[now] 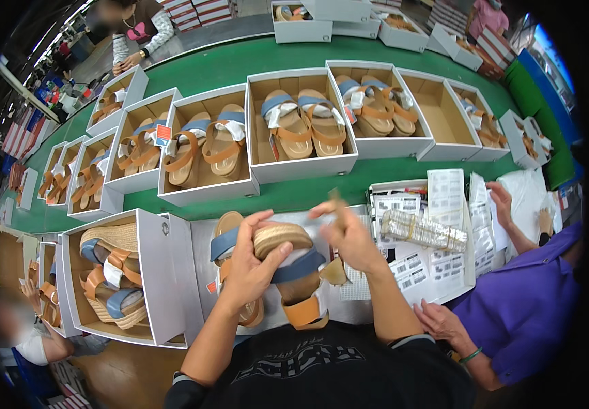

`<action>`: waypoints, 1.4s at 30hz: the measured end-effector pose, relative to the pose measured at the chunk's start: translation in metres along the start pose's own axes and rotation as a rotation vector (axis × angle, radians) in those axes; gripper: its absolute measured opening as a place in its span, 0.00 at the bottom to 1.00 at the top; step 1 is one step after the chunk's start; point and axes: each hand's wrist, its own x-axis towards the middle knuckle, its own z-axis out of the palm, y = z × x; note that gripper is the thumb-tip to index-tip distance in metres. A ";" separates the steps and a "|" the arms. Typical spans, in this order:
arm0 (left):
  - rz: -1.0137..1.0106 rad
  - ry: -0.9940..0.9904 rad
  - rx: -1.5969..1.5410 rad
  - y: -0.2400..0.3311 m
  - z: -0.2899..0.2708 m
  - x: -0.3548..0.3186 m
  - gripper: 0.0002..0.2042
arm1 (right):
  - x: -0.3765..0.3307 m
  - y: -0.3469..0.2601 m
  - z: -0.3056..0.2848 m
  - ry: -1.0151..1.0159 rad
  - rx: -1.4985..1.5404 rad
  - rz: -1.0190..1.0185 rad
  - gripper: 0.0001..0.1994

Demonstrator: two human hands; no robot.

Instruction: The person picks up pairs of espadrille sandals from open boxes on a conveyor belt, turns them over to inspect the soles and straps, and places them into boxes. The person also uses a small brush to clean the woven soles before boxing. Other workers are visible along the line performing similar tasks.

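In my left hand is a wedge sandal with a blue toe strap, a tan ankle strap and a woven sole edge. It is tilted, toe up, with fingers and thumb closed round its front. Just right of it my right hand is raised, slightly blurred, with bent fingers round a thin tan-brown piece whose kind I cannot make out. A second sandal lies on the grey work surface behind my left hand and forearm, partly hidden. A small orange tag shows beside it.
Left of me stands a white box with a pair of sandals. Beyond, open shoe boxes line a green conveyor. On the right, a tray holds label sheets and a wrapped bundle, near a co-worker's purple sleeve.
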 end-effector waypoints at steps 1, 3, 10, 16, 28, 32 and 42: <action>0.004 0.032 -0.099 0.001 0.007 0.003 0.26 | -0.002 0.005 -0.002 -0.126 -0.065 0.018 0.14; 0.009 0.042 -0.045 0.008 0.017 0.009 0.28 | -0.004 0.010 -0.004 -0.176 0.060 0.197 0.18; 0.279 -0.281 0.469 0.060 0.007 -0.010 0.45 | -0.014 0.016 -0.007 -0.144 0.808 0.762 0.29; 0.148 -0.292 0.276 0.038 -0.003 -0.029 0.51 | -0.049 0.010 0.027 -0.035 0.819 0.908 0.27; 0.137 -0.217 0.238 0.012 -0.027 -0.043 0.47 | -0.059 0.061 -0.011 0.035 -1.303 0.504 0.13; 0.180 -0.206 0.180 0.001 -0.043 -0.046 0.47 | -0.087 0.048 -0.013 0.017 -1.139 0.206 0.25; 0.175 -0.075 0.156 -0.011 -0.047 -0.056 0.42 | -0.168 0.034 0.024 -0.042 0.727 0.502 0.22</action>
